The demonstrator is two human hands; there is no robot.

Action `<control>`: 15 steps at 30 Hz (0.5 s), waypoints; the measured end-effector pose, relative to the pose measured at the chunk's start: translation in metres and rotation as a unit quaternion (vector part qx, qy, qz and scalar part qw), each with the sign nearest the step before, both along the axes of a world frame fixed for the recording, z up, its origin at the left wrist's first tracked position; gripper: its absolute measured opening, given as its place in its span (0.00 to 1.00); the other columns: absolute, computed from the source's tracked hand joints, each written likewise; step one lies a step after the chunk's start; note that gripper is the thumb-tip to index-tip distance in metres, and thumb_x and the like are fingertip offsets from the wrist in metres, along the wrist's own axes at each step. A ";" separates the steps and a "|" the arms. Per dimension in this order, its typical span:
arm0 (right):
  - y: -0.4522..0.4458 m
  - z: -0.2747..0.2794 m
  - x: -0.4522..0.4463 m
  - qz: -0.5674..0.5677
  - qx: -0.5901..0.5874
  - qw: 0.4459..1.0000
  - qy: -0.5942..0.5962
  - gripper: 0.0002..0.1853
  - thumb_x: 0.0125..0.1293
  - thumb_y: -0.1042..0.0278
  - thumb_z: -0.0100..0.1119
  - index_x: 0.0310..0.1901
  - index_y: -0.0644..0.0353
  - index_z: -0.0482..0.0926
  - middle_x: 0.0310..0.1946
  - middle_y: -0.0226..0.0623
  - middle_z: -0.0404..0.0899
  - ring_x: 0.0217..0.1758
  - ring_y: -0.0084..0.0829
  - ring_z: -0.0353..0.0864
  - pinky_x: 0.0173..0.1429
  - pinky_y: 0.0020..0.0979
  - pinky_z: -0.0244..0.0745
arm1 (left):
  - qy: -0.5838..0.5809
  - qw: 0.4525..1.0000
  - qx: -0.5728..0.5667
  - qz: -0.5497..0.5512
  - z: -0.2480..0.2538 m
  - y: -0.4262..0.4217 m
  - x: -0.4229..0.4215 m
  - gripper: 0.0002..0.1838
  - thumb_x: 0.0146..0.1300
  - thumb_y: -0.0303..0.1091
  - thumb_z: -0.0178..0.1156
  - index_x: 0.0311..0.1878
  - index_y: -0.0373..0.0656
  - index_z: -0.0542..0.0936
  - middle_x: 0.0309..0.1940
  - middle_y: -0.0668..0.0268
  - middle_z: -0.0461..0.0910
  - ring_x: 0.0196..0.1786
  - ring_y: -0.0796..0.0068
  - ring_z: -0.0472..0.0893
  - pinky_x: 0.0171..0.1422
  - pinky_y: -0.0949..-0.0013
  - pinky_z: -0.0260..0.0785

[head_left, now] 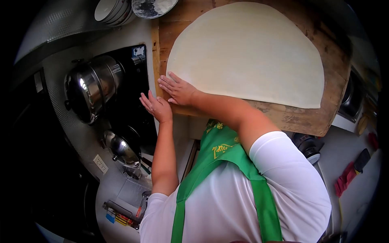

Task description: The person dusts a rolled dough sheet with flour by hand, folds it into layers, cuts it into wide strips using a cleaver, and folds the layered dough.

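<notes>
A large, pale half-round sheet of dough (247,52) lies flat on a wooden board (300,119). Its straight edge, which looks like a fold, faces my body, and the curved side points away. My right hand (177,89) reaches across to the left, fingers spread, over the dough's near left corner and the board's left edge; whether the palm presses on anything I cannot tell. Just beside it, my left hand (157,108) is raised at the board's near left corner, fingers apart and holding nothing.
Left of the board is a black stove (139,81) with a big lidded steel pot (94,87) and a smaller lidded pan (120,148). Stacked bowls (111,11) and a bowl of white powder (155,6) stand at the back left. A green apron (216,150) hangs near the board's front edge.
</notes>
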State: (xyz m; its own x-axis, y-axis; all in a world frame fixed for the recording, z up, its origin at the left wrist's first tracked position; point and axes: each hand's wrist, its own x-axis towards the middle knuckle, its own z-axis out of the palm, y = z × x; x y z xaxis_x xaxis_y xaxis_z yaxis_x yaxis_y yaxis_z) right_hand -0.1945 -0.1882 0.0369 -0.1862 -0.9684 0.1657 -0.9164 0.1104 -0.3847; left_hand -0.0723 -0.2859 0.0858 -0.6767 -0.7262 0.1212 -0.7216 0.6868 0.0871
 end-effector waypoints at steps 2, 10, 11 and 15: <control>0.036 0.001 -0.007 0.006 -0.009 1.000 -0.022 0.40 0.73 0.39 0.48 0.77 0.61 0.66 0.83 0.39 0.56 0.88 0.38 0.46 0.89 0.52 0.32 | 0.026 0.999 -0.006 -0.036 0.000 0.014 0.004 0.26 0.67 0.26 0.55 0.69 0.32 0.72 0.74 0.44 0.66 0.76 0.41 0.65 0.79 0.47 0.58; 0.331 0.042 -0.075 -0.261 0.152 0.953 -0.014 0.35 0.73 0.45 0.51 0.80 0.39 0.62 0.84 0.31 0.52 0.88 0.38 0.46 0.89 0.52 0.34 | 0.206 0.937 0.250 0.131 -0.019 0.067 -0.029 0.24 0.70 0.27 0.53 0.68 0.28 0.70 0.49 0.51 0.83 0.48 0.58 0.82 0.58 0.60 0.75; 0.374 0.039 -0.081 -0.302 0.168 0.938 -0.010 0.35 0.73 0.46 0.50 0.80 0.39 0.62 0.85 0.32 0.51 0.88 0.41 0.45 0.89 0.53 0.34 | 0.199 0.929 0.257 0.179 -0.022 0.062 -0.032 0.24 0.70 0.28 0.53 0.68 0.28 0.71 0.49 0.51 0.84 0.49 0.58 0.83 0.59 0.60 0.75; 0.514 0.013 -0.080 -0.537 0.174 0.824 0.054 0.34 0.74 0.53 0.49 0.80 0.48 0.61 0.85 0.39 0.51 0.88 0.48 0.45 0.87 0.55 0.38 | 0.294 0.873 0.284 0.266 -0.119 0.002 -0.012 0.17 0.71 0.32 0.52 0.55 0.32 0.77 0.28 0.61 0.80 0.24 0.69 0.77 0.26 0.69 0.69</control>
State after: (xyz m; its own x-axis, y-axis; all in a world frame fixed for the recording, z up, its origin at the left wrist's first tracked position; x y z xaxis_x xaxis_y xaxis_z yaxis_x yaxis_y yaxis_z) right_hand -0.2746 0.3263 0.0502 -0.9688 -0.2473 -0.0144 -0.2454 0.9660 -0.0810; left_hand -0.0845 -0.2842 -0.0336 -0.1677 -0.9747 -0.1480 -0.6414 -0.0061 0.7672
